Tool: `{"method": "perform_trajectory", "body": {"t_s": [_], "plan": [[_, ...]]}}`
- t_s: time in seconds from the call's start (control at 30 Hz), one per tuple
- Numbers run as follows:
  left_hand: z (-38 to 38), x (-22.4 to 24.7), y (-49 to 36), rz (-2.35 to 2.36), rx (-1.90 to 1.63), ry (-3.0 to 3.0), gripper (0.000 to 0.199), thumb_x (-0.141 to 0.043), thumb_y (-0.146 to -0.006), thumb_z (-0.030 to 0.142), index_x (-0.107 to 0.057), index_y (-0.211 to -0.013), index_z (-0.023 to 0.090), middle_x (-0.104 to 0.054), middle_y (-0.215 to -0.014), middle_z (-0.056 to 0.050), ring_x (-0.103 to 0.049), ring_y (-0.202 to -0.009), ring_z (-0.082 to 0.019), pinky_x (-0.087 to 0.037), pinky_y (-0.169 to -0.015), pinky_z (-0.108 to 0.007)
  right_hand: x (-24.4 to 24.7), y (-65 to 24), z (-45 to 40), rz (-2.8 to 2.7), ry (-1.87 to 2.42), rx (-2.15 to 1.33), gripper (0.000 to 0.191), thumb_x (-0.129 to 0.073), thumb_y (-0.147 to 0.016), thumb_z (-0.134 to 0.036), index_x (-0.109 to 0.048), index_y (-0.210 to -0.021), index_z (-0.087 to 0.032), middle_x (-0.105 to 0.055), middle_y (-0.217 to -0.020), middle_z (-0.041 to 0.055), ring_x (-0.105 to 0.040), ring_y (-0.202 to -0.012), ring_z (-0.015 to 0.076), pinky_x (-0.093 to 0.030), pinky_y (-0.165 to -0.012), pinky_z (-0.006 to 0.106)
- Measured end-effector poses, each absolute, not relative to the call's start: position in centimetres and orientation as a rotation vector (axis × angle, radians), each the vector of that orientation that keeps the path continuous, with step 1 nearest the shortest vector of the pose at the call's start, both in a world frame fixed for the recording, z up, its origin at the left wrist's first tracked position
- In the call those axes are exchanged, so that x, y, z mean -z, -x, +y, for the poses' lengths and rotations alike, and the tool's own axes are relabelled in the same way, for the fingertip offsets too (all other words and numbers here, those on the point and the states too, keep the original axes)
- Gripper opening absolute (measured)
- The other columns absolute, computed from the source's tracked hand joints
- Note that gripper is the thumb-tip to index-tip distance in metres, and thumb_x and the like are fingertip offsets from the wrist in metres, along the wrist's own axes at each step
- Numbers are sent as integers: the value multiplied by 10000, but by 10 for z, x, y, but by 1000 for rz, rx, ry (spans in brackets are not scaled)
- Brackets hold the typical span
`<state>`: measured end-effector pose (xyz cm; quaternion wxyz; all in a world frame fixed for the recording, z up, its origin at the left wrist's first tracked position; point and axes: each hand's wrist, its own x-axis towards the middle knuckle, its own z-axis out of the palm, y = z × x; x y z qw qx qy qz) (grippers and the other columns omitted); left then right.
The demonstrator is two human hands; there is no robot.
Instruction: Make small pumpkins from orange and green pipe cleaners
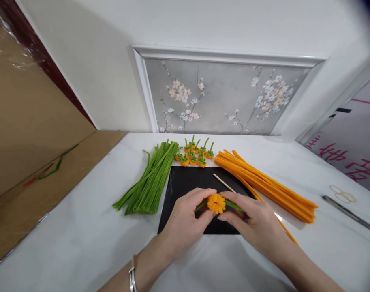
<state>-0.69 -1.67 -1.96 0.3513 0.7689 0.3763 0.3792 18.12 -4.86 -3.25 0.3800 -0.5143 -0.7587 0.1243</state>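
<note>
An orange flower [216, 203] with looped petals is held between both hands above the black mat [185, 182]. Green stem pieces stick out on either side of it. My left hand [187, 215] pinches the flower's left side and the green piece there. On the right, my right hand [251, 219] has its thumb and fingers closed round the flower's edge and the other green piece. Behind the mat stand several small orange pieces with green tops [193, 156]. A thin wooden stick [223, 182] lies on the mat, partly hidden by my right hand.
A bundle of green stems [151, 182] lies left of the mat, and orange stems [270, 184] lie right of it. Tweezers [350, 213] and thin rubber bands [343, 194] rest at the far right. Cardboard [35, 109] stands at the left; a framed floral panel [221, 97] is behind.
</note>
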Motion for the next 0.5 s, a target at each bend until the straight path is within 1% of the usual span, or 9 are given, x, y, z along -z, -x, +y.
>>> {"method": "perform_trajectory", "body": {"t_s": [0.07, 0.13, 0.2, 0.23, 0.3, 0.33, 0.4, 0.5], "plan": [[-16, 19, 8, 944, -973, -1920, 376, -586, -778, 49, -651, -1113, 207, -677, -1051, -30, -636, -954, -160, -509, -845, -268, 33, -182, -49, -1928, 1279, -271, 233, -606, -891, -324, -681, -1089, -229, -733, -830, 24, -632, -584, 139, -489, -549, 225], [-14, 16, 11, 883, -915, -1715, 436, -652, -770, 98, -616, -1188, 220, -672, -1115, -37, -639, -993, -164, -509, -873, -268, 33, -183, -48, -1882, 1268, -269, 206, -586, -899, -304, -707, -1050, -233, -747, -885, 31, -658, -636, 148, -511, -600, 227], [-9, 12, 17, 803, -813, -1429, 559, -710, -760, 159, -538, -1288, 226, -661, -1179, -57, -655, -994, -164, -519, -874, -271, 32, -187, -46, -1839, 1309, -344, 206, -590, -892, -312, -725, -1024, -229, -753, -887, 25, -659, -643, 153, -513, -586, 221], [-7, 9, 20, 776, -758, -1315, 555, -712, -779, 206, -523, -1300, 219, -664, -1177, -69, -676, -931, -154, -535, -840, -273, 31, -189, -44, -1823, 1340, -397, 214, -592, -888, -326, -732, -1013, -223, -754, -883, 23, -657, -640, 156, -509, -562, 218], [-1, 6, 26, 780, -665, -1168, 430, -655, -849, 352, -578, -1224, 157, -710, -1016, -93, -693, -758, -135, -554, -708, -256, 29, -192, -41, -1808, 1396, -494, 240, -593, -882, -362, -746, -989, -211, -754, -860, 22, -655, -645, 165, -497, -521, 214], [1, 6, 28, 784, -648, -1146, 403, -643, -857, 381, -605, -1182, 146, -718, -961, -87, -681, -686, -116, -542, -646, -232, 29, -194, -40, -1804, 1411, -524, 258, -591, -880, -379, -751, -980, -203, -753, -851, 25, -658, -658, 173, -496, -517, 216], [4, 8, 30, 784, -612, -1178, 349, -658, -849, 365, -648, -1119, 144, -718, -854, -56, -643, -590, -86, -500, -549, -193, 28, -195, -39, -1796, 1418, -554, 286, -590, -875, -405, -761, -961, -193, -750, -839, 33, -661, -674, 185, -501, -523, 224], [4, 16, 27, 773, -591, -1252, 294, -696, -818, 309, -687, -1059, 140, -681, -712, -7, -570, -500, -56, -436, -481, -173, 29, -196, -40, -1767, 1394, -573, 289, -605, -862, -416, -771, -940, -193, -746, -819, 39, -660, -679, 195, -511, -535, 239]]}}
